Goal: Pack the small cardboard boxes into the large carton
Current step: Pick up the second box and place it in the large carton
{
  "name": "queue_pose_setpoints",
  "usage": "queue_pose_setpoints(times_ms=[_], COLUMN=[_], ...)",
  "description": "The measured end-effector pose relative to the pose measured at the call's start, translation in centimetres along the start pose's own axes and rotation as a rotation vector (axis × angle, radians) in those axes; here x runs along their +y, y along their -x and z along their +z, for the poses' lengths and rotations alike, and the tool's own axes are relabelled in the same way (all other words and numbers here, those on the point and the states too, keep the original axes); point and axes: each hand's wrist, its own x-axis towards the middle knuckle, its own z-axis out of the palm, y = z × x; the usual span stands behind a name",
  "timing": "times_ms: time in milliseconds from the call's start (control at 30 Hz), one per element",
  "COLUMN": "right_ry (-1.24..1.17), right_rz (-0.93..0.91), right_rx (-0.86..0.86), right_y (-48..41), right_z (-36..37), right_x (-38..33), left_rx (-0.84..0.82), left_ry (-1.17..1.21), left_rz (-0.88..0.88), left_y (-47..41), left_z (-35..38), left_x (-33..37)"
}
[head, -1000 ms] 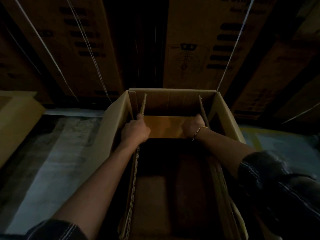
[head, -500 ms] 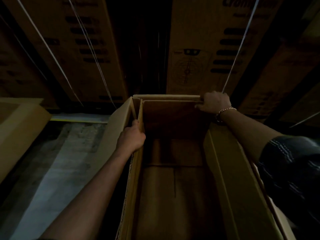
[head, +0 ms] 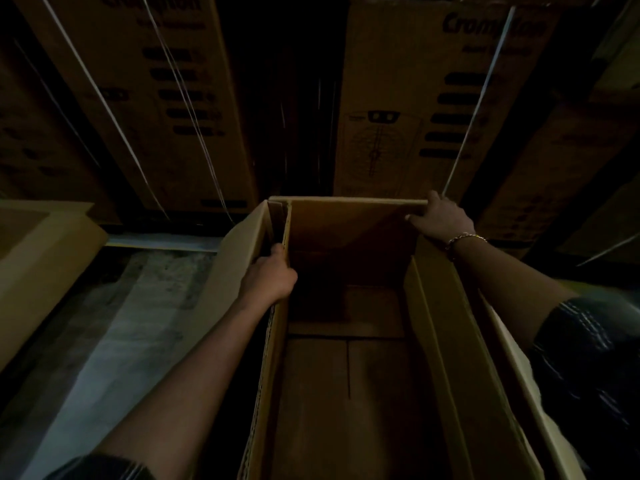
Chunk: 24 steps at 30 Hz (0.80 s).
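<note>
A large open carton point(head: 349, 230) stands in front of me in dim light, its brown floor bare as far as I can see. My left hand point(head: 272, 275) grips the top edge of the carton's left inner wall, beside the upright outer flap point(head: 239, 254). My right hand point(head: 441, 216), with a bracelet at the wrist, holds the far right corner of the rim. No small cardboard box shows in this view.
Tall printed cartons point(head: 398, 98) bound with white straps are stacked just behind the carton. Another open carton's flap point(head: 41, 258) lies at the left. Pale concrete floor point(head: 131, 323) runs between the two.
My right hand left the inside of the carton and rose to its far right corner. The flat cardboard piece between my hands is no longer seen. My left hand stayed on the left wall.
</note>
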Motion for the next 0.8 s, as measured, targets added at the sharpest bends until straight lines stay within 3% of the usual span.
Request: queue_pose_setpoints(times_ms=[433,600,800], right_ry=[-0.195,-0.317,-0.452], right_rz=[0.002,0.009,-0.033], right_rx=[-0.139,-0.166,-0.079], right_y=[9.5,13.9,18.3], right_z=[-0.8,-0.7,-1.3], right_x=[4.5,5.7,5.6], left_rx=[-0.020,0.103,0.238], left_ry=[0.086,0.135,0.318], left_rz=[-0.039,0.053,0.187], left_y=[1.1,4.4,9.9], left_z=[-0.8,-1.1,-3.0], left_x=[-0.8,-0.7,-1.9])
